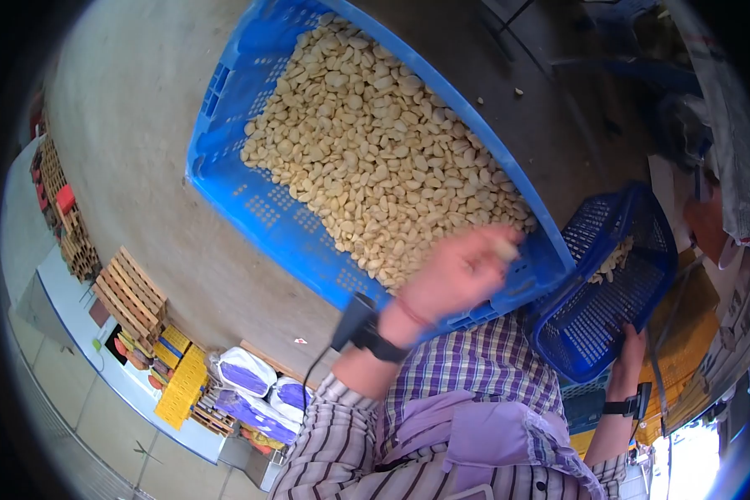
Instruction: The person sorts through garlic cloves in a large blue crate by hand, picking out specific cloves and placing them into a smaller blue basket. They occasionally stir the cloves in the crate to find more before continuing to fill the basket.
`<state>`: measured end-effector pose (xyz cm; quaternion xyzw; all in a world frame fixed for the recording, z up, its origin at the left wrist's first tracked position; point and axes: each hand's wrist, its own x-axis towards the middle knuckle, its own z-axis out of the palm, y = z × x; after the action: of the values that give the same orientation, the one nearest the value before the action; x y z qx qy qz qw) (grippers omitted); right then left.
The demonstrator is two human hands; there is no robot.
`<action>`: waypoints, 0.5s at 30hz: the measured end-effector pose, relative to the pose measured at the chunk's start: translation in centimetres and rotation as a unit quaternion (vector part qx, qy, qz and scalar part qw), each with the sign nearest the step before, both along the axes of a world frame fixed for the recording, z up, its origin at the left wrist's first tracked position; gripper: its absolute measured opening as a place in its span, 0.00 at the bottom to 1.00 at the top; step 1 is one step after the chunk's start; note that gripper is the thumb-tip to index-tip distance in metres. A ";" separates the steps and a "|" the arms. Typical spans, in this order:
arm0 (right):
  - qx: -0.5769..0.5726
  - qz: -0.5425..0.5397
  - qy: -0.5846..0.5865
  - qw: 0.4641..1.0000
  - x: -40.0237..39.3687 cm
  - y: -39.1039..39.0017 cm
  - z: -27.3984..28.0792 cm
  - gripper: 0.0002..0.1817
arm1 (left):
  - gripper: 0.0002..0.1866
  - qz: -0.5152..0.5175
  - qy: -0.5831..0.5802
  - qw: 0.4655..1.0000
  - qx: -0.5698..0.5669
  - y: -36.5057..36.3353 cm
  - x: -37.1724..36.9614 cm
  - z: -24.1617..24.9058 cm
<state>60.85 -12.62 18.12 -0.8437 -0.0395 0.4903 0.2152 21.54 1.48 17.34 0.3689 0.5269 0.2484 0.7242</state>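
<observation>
A large blue plastic crate (262, 229) holds a broad heap of pale cream pieces (367, 142), which look like peeled garlic cloves or large beans. Over the near right corner of the crate is my left hand (458, 271), blurred by motion. Its fingers are closed on a pale clove-like piece (505, 249). At the right, my right hand (632, 346) grips the rim of a smaller dark blue basket (571, 342), which is tilted against the crate's side. A small pile of the same pieces (614, 262) lies in this basket.
Wooden pallets (131, 292), yellow crates (183, 387) and white-and-purple sacks (247, 373) stand on the left. An orange-yellow crate (692, 312) is at the right. Loose pieces lie on the dark floor beyond the crate. A cable hangs from my left wrist device (362, 327).
</observation>
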 end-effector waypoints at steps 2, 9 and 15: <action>-0.008 0.008 -0.015 1.000 -0.2 0.1 0.1 0.22 | 0.17 -0.179 -0.088 0.962 0.185 -0.1 3.4 1.5; -0.004 0.017 -0.012 1.000 -0.3 -0.1 0.5 0.23 | 0.20 0.301 0.240 0.915 0.121 3.4 -6.5 -7.0; -0.012 0.020 -0.022 0.999 -0.5 -0.2 0.2 0.23 | 0.13 0.245 0.511 0.727 0.386 16.0 -18.9 -15.3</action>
<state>60.34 -12.80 18.34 -0.8557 -0.0555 0.4763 0.1945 2.67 17.51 2.06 0.5458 0.7483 0.3732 0.0539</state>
